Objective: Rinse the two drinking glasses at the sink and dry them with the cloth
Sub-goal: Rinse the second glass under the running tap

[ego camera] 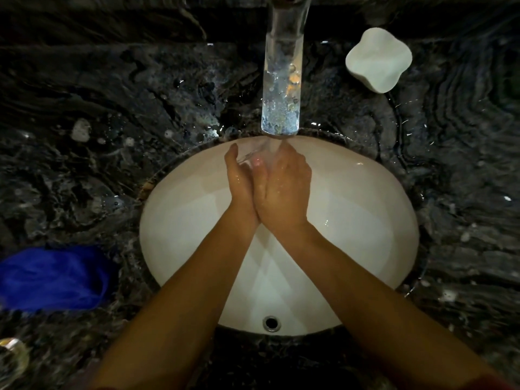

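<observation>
Rinsing under the faucet (pixel 282 66): both hands sit together at 12 o'clock of the white sink (pixel 365 220), water running onto them. Left hand (pixel 242 181) and right hand (pixel 284 187) are pressed side by side, fingers curled round something clear between them; looks like a drinking glass (pixel 249 156), but too blurred to confirm. Forearms cross the basin from 6 o'clock. Blue cloth (pixel 53 277) lies crumpled on the dark marble tabletop (pixel 112 108) at 9 o'clock, well apart from the sink. Second glass (pixel 11 358) partly in frame at 8 o'clock, near the cloth. White soap dish (pixel 378 60) at 1 o'clock, beside the faucet. Overflow hole (pixel 271 323) at 6 o'clock.
</observation>
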Available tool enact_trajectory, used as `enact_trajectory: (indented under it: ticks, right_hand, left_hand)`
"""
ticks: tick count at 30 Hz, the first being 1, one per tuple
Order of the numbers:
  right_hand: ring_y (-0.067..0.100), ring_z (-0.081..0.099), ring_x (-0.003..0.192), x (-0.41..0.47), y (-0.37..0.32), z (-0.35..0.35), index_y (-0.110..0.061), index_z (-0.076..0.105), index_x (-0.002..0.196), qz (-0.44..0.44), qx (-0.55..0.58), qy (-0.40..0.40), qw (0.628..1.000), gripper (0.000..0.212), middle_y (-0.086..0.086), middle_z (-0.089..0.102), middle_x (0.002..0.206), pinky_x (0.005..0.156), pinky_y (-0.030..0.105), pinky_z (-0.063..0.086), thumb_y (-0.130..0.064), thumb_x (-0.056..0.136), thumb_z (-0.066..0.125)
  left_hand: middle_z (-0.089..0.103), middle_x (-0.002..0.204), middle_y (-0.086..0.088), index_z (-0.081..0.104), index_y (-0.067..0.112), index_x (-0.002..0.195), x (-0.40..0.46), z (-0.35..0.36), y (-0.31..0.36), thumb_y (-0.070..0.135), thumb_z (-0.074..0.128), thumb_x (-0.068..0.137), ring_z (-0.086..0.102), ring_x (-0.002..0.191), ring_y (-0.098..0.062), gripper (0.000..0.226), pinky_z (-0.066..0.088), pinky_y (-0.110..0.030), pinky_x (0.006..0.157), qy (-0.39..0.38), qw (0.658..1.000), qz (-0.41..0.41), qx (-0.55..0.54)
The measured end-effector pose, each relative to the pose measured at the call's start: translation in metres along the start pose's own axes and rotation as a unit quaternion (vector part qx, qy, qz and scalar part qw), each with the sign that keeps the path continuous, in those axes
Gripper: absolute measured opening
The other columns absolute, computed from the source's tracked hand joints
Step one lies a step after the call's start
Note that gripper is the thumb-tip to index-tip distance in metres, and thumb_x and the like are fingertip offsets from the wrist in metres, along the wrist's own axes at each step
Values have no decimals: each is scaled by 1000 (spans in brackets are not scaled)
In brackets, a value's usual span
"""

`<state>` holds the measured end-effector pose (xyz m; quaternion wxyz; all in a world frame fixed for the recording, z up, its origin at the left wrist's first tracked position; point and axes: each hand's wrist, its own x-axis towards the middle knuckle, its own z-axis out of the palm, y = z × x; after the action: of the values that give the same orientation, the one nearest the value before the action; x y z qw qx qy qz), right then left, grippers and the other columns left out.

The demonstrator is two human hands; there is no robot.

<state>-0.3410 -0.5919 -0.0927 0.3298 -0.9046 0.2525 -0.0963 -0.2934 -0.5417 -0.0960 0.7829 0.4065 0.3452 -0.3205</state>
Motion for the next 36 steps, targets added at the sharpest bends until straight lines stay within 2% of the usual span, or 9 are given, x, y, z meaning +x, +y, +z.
enact_trajectory:
  ticks: [4,8,15,17,20,23,27,31,36]
  right_hand:
    - [24,60,116,0,0,-3,-5,48,141,24,40,-13,999,57,14,61,131,96,35,48,-44,100,48]
    - [14,63,79,13,0,-13,-22,58,89,184,156,-83,967,28,-1,65,89,70,31,47,-48,97,57]
    - [27,75,75,56,3,-28,-2,75,86,412,417,-213,781,27,8,78,78,70,32,62,-17,93,55]
    - [15,72,65,57,2,-24,-8,72,83,393,399,-182,808,31,1,75,69,58,20,52,-22,98,50]
    - [24,68,102,33,-5,-13,-14,59,126,199,139,-193,951,38,9,69,116,73,26,44,-40,102,45]
    - [24,58,121,-1,-8,-5,-22,31,154,129,104,-171,971,59,9,50,146,88,28,42,-48,103,45]
    - [25,65,114,4,7,-6,-28,34,152,229,127,-157,952,63,3,66,128,99,36,50,-63,100,34]
    - [28,66,97,35,14,-15,-16,60,123,267,125,-202,934,61,4,70,104,86,37,51,-63,99,30]
    - [32,76,70,65,25,-46,-21,70,101,334,256,-418,805,49,5,77,81,64,40,60,-62,98,44]
  left_hand:
    - [61,60,-3,60,15,69,-1,3,-3,38,35,101,62,56,-16,47,51,-23,58,32,996,-1,83]
    - [65,71,-9,66,15,74,-1,-6,-11,41,38,96,65,69,-21,44,52,-29,68,49,982,1,185]
    - [74,83,-7,68,13,93,-2,-1,-6,36,34,101,72,77,-23,42,57,-34,76,40,986,-3,163]
    - [75,77,-4,68,17,94,3,0,-3,37,34,102,72,72,-21,41,57,-29,67,50,984,-7,172]
    - [65,63,2,60,18,80,7,0,0,35,31,106,64,65,-17,43,50,-23,56,75,980,6,186]
    - [59,51,4,51,14,75,3,-1,-2,23,33,109,61,48,-9,39,49,-18,49,98,974,27,204]
    - [71,83,-6,65,8,95,2,1,-5,18,46,103,69,76,-19,23,57,-35,73,113,955,103,253]
    - [67,72,-4,65,13,76,-1,18,-1,16,48,102,64,67,-18,31,54,-30,63,119,935,127,309]
    - [78,97,-12,75,13,89,3,3,11,36,64,93,74,89,-28,25,58,-41,84,0,906,70,418]
